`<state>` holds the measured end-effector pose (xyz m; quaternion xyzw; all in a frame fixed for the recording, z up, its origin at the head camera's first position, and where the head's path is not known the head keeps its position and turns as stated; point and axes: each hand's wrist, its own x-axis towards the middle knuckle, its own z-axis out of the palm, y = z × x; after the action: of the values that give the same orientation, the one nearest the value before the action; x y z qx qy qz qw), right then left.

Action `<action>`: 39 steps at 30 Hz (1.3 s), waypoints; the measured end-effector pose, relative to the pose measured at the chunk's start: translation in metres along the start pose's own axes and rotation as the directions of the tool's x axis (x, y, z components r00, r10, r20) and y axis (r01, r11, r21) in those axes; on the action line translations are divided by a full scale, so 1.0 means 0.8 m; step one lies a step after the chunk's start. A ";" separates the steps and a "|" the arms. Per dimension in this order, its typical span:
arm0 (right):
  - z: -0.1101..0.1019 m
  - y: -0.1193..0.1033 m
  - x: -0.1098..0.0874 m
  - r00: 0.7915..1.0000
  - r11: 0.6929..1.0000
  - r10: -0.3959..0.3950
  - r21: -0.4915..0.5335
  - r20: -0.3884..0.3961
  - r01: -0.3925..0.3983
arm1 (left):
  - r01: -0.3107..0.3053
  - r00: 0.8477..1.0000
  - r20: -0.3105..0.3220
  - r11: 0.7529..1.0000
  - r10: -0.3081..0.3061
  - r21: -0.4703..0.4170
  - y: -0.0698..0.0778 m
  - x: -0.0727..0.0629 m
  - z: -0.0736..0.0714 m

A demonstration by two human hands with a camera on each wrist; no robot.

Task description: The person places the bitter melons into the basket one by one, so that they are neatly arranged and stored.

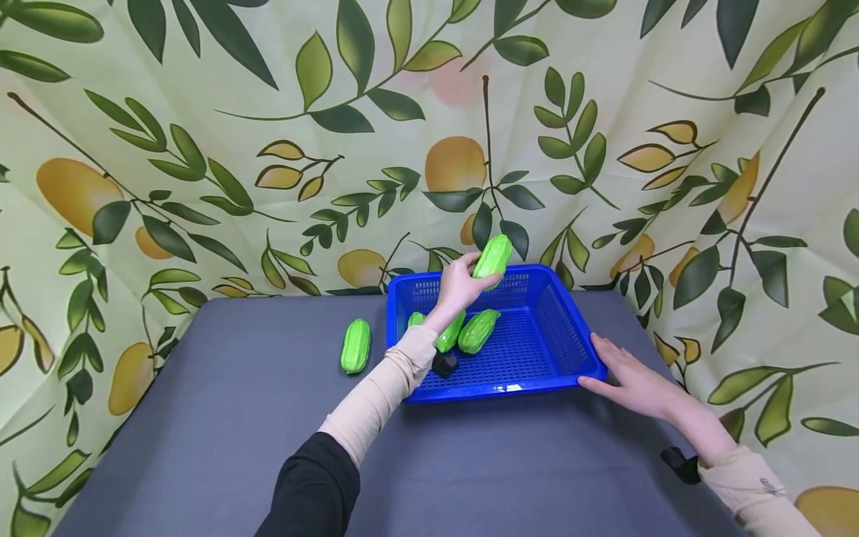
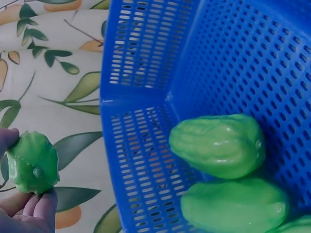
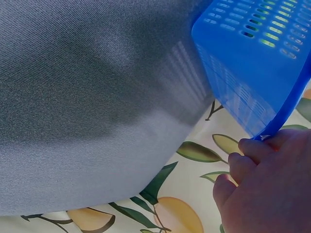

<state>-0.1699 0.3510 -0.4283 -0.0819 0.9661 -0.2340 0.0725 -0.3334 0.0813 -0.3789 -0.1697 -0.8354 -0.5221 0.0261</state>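
My left hand (image 1: 463, 283) pinches a bright green, ribbed gourd (image 1: 493, 259) between thumb and fingers, raised over the back of a blue basket (image 1: 523, 388). The left wrist view shows the gourd's rounded end (image 2: 36, 165) in those fingers, to the left of the basket wall (image 2: 138, 63). On the basket floor, toward the left, lie similar green gourds, such as this one (image 1: 479, 332); my left forearm partly covers them. My right hand (image 1: 631, 377) rests against the front right corner of the basket, thumb at the front rim and extended fingers (image 3: 240, 165) along the side.
Another green gourd (image 1: 356, 346) lies on the grey table (image 1: 268, 418) just left of the basket. Leaf-and-fruit printed cloth (image 1: 376, 209) hangs behind and on both sides. A black wrist device (image 1: 680, 465) sits on the right wrist.
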 end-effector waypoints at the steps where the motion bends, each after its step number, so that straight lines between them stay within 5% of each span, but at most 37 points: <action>1: 0.000 0.000 0.000 1.000 1.000 0.005 -0.001 0.002 -0.005 | -0.006 1.000 0.004 1.000 0.006 0.000 -0.001 0.000 0.002; 13: -0.001 -0.001 0.001 1.000 1.000 0.000 -0.004 -0.006 0.000 | -0.043 0.997 0.067 0.999 0.041 0.024 -0.010 -0.001 0.024; 33: 0.002 -0.005 -0.003 1.000 1.000 -0.003 0.001 -0.015 0.003 | -0.100 0.981 0.190 0.960 0.050 0.263 -0.041 -0.003 0.047; 39: 0.001 -0.005 -0.003 1.000 1.000 0.019 -0.005 -0.009 -0.019 | -0.106 0.972 0.233 0.956 0.042 0.273 -0.045 -0.004 0.054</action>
<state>-0.1667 0.3479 -0.4270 -0.0720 0.9677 -0.2313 0.0700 -0.3356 0.1046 -0.4301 -0.2534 -0.8922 -0.3730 -0.0247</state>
